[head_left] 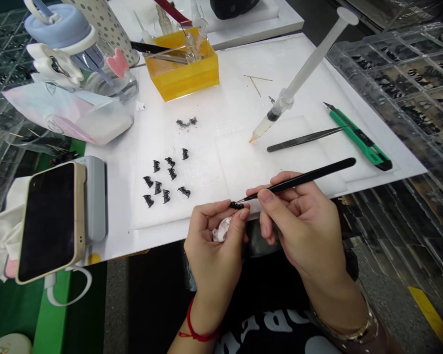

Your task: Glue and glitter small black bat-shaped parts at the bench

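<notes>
Between thumb and fingertips, my left hand pinches a small black piece. A crumpled white tissue is tucked in the same palm. My right hand grips black tweezers, whose fine tips meet the piece from the right. Whether anything sits between those tips is too small to tell. Several similar small black bat-like pieces lie in a loose group on the white foam sheet, left of my hands. Beyond them is a little heap of black bits.
At the right lie grey tweezers, a green utility knife and a tilted syringe. A yellow box of tools stands at the back. On the left are a phone, a pouch and a bottle. Compartment trays flank the table.
</notes>
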`<act>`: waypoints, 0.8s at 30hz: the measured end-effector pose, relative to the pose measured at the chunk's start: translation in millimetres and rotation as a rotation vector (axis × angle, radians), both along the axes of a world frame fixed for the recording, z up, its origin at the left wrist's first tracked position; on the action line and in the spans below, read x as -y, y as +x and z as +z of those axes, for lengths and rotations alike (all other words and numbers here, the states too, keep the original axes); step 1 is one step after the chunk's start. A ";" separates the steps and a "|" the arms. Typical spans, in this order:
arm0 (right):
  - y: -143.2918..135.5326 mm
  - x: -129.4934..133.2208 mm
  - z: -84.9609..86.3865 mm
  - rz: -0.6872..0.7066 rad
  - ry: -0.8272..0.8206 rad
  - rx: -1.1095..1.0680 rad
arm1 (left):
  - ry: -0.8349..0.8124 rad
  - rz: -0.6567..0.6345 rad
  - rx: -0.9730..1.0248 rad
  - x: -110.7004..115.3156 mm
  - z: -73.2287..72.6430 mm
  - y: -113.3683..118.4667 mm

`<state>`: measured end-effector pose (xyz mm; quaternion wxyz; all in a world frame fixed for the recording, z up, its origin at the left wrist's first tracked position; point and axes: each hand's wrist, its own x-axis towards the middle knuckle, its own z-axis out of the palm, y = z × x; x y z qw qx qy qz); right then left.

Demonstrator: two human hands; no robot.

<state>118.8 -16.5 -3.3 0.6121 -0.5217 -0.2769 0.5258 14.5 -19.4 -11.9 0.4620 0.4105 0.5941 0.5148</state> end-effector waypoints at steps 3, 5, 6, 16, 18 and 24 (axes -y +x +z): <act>-0.2 0.0 -0.3 0.000 0.002 0.001 | 0.010 -0.005 -0.007 0.8 -0.1 -1.0; -0.2 0.2 0.1 0.004 0.005 0.002 | 0.012 -0.006 -0.010 1.3 -0.4 -1.4; -0.2 0.2 0.4 0.005 0.007 0.001 | 0.013 -0.009 -0.010 1.5 -0.7 -1.6; -1.5 -0.4 0.2 -0.005 0.047 0.052 | 0.060 -0.043 -0.012 1.0 -2.8 -2.9; -1.3 -0.7 -0.7 -0.010 0.054 0.070 | 0.063 -0.045 -0.015 1.6 -3.1 -2.5; -3.1 6.6 8.8 -0.044 0.027 0.173 | -0.004 -0.048 0.004 3.5 0.4 -4.1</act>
